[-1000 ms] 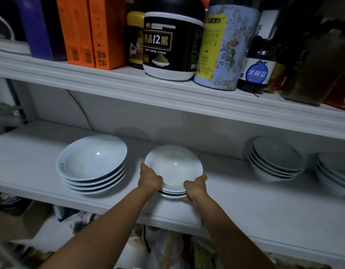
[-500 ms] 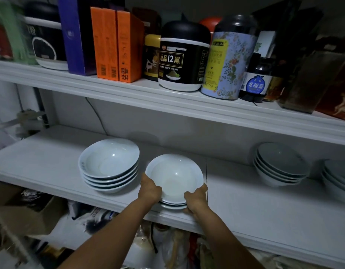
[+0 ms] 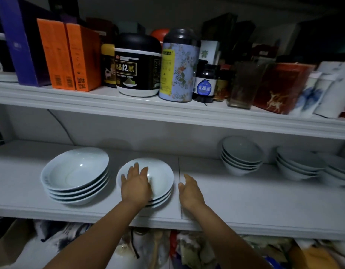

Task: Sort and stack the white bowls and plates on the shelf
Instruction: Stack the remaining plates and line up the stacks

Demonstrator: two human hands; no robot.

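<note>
From my remote station I read the scene front to back. Nearest the camera, both forearms reach up over the front edge of the lower shelf (image 3: 245, 206). The left hand (image 3: 135, 184) lies flat, fingers spread, over the near left part of the middle bowl stack (image 3: 160, 178); it grips nothing, and I cannot tell whether the palm touches the top bowl. The right hand (image 3: 190, 192) is released, fingers loosely curved, just beside the right rim of that stack and apart from it, above the thin seam in the shelf board.

The middle bowl stack sits near the front of the lower shelf, three white bowls nested upright. Just beside it on the left stands the left bowl stack (image 3: 75, 174), four larger white bowls nested. Further back on the right, near the rear wall, the grey bowl stack (image 3: 241, 154) holds four bowls, with another stack (image 3: 298, 165) beside it and more bowls at the right edge.

Farthest, the upper shelf (image 3: 167, 113) carries two orange boxes (image 3: 68, 57), a black jar (image 3: 137, 65) and a floral tin (image 3: 178, 70)
</note>
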